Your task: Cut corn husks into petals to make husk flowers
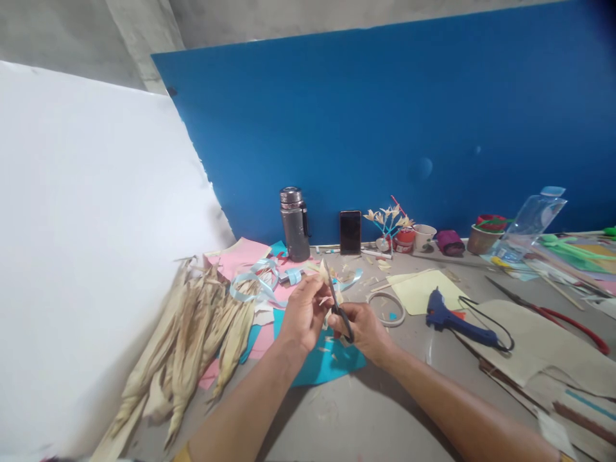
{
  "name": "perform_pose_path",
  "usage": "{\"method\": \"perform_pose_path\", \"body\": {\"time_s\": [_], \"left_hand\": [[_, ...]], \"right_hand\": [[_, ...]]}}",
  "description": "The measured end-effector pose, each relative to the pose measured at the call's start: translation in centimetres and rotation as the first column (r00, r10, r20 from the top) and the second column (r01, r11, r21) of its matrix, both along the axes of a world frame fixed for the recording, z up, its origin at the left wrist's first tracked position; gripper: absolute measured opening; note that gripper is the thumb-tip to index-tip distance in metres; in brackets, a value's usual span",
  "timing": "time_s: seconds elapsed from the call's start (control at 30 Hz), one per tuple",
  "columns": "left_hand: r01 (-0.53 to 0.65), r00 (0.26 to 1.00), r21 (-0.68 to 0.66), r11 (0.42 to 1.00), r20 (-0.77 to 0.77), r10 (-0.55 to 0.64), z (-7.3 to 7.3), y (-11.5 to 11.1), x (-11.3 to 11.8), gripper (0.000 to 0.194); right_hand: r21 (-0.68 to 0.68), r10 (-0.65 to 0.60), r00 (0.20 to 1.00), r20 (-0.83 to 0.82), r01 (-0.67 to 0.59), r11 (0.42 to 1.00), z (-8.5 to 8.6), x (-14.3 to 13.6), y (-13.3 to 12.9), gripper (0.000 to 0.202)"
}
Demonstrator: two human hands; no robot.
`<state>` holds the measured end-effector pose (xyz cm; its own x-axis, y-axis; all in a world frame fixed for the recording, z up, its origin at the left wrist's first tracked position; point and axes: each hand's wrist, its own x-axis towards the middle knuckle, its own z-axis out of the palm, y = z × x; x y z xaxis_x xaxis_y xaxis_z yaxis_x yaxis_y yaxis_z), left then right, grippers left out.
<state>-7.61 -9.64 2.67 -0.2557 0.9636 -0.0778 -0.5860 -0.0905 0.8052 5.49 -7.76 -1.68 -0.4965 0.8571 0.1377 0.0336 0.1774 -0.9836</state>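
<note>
In the middle of the table, my right hand (363,327) is closed around the handles of a pair of black scissors (342,314), blades pointing up and away. Pinched in my left hand (304,308) is a small pale piece of corn husk (325,273), right beside the blades. Whether the blades touch it, I cannot tell. Below both hands lies a sheet of teal paper (332,366) sprinkled with small pale scraps. To the left, a bundle of dried corn husks (185,333) rests against pink paper (240,250), near a curled light-blue ribbon (255,282).
At the back stand a grey thermos (295,224), a phone (350,232), husk flowers (389,218) and a paper cup (424,237). On the right lie a tape roll (386,309), a blue glue gun (457,321), red-handled scissors (553,314) and a tilted plastic bottle (532,221).
</note>
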Motion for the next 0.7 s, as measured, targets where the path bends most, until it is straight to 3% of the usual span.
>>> {"method": "perform_pose_path", "body": {"time_s": [0.27,0.43,0.7], "left_hand": [[-0.012,0.990,0.037,0.999,-0.143,0.017,0.63,-0.10,-0.49,0.020],[0.012,0.952,0.072,0.997,-0.306,0.010,0.33,-0.03,-0.79,0.014],[-0.003,0.920,0.067,0.998,-0.390,0.029,0.23,-0.06,-0.87,0.012]], "right_hand": [[-0.124,0.060,0.997,-0.053,-0.066,0.990,0.67,0.43,-0.44,0.060],[-0.139,0.089,0.991,-0.104,-0.103,0.985,0.50,0.71,-0.30,0.055],[-0.136,0.092,0.987,-0.129,-0.109,0.985,1.01,0.71,-0.42,0.054]]}}
